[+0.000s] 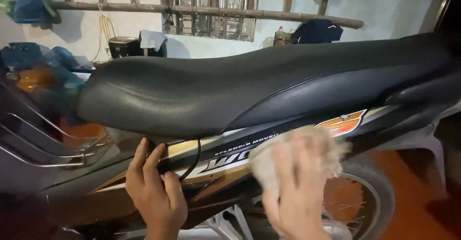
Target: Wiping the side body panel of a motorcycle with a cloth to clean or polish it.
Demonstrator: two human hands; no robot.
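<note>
Right hand (300, 197), fingers clutching a pale cloth (300, 156) pressed to the motorbike's side panel (230, 158) below the seat (249, 86); left hand (156, 192), fingers open, braces the panel's left, long axis left-right.

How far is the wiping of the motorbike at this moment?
Done: cannot tell; the black seat shows no obvious dirt. In hand: the right hand presses a pale, blurred cloth on the side panel under the seat, while the left hand steadies the panel's front edge. Left: the rear wheel and lower frame look untouched.
</note>
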